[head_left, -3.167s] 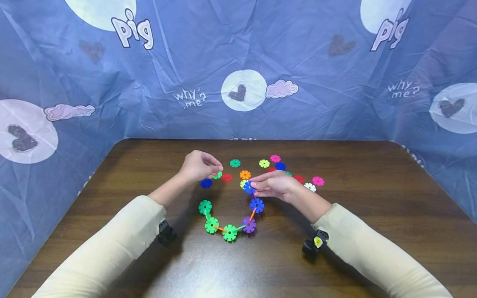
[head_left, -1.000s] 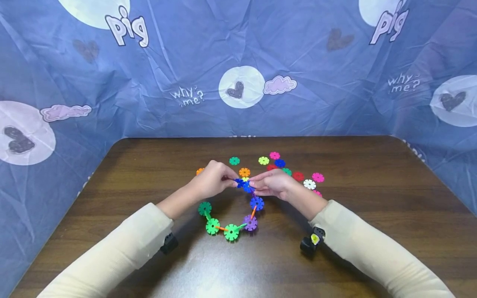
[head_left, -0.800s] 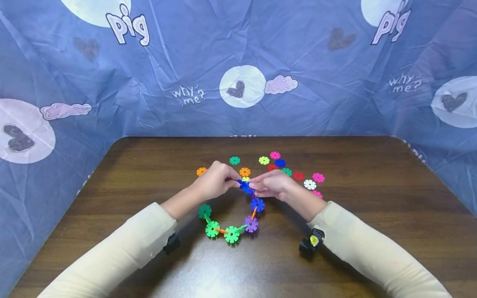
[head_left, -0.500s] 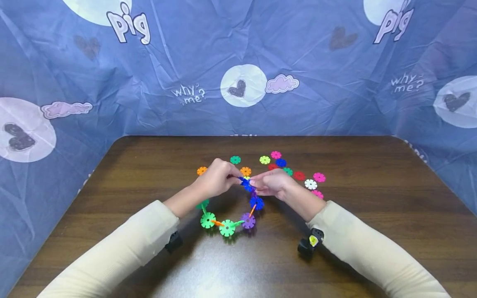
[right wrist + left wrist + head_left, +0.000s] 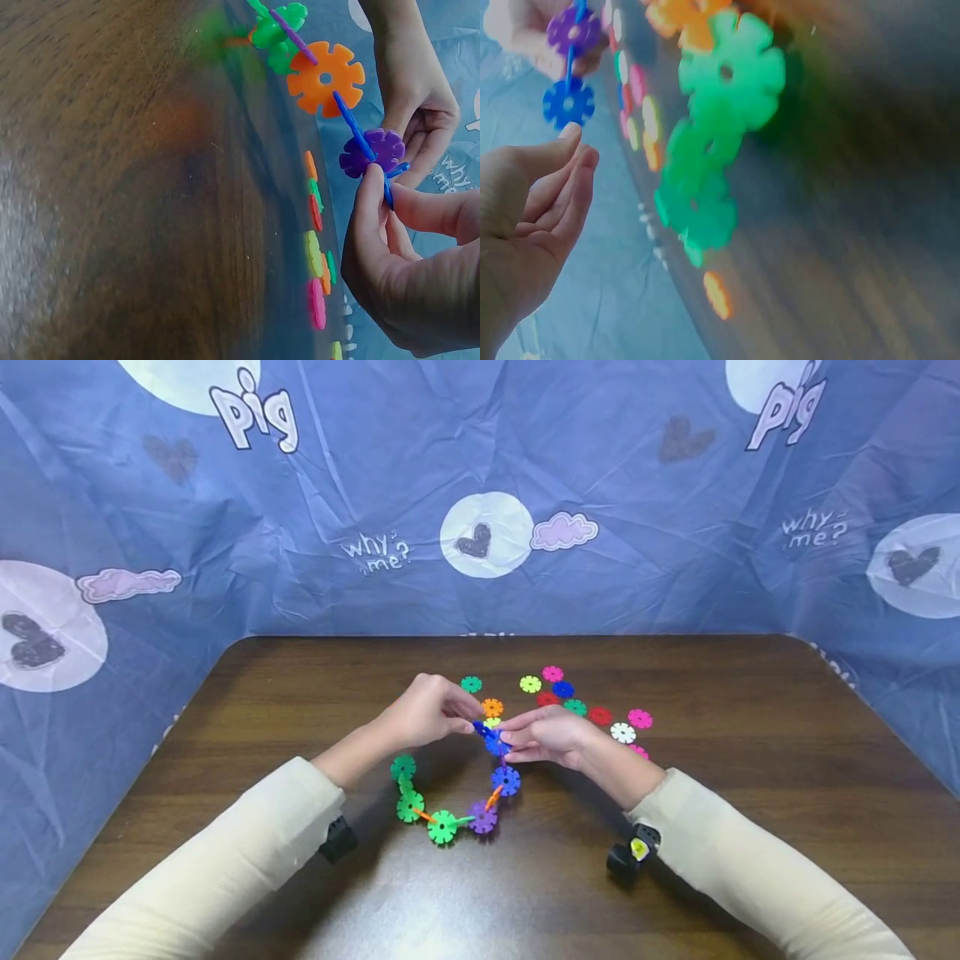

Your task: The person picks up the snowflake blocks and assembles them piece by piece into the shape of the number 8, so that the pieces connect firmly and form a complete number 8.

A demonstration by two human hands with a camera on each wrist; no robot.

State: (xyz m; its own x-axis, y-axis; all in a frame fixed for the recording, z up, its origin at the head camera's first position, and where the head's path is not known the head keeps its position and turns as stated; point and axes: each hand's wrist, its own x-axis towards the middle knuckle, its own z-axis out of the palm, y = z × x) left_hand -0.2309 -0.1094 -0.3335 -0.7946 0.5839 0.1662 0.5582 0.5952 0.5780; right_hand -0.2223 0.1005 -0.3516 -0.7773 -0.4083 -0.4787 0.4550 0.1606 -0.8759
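A chain of notched plastic snowflake discs (image 5: pixel 442 827) hangs in a loop above the wooden table, with green, purple, blue and edge-on orange pieces. Near its upper end, my right hand (image 5: pixel 551 737) pinches a blue snowflake disc (image 5: pixel 496 743) between thumb and fingertips. In the right wrist view that disc is nearly edge-on beside a purple disc (image 5: pixel 373 154). Another blue disc (image 5: pixel 568 103) is slotted on at the very end. My left hand (image 5: pixel 423 708) is right beside it, thumb tip at its edge and the other fingers apart from the thumb.
Loose discs lie flat toward the back of the table, among them a yellow disc (image 5: pixel 530 684), a white disc (image 5: pixel 622 732), a pink disc (image 5: pixel 640 719) and a red disc (image 5: pixel 599 717). A blue printed cloth (image 5: pixel 480 602) stands behind the table (image 5: pixel 712 693).
My left hand came right from the loose discs with a blue disc, which joined the chain's end, then loosened its fingers. The hanging loop swung slightly left. My right hand kept its pinch.
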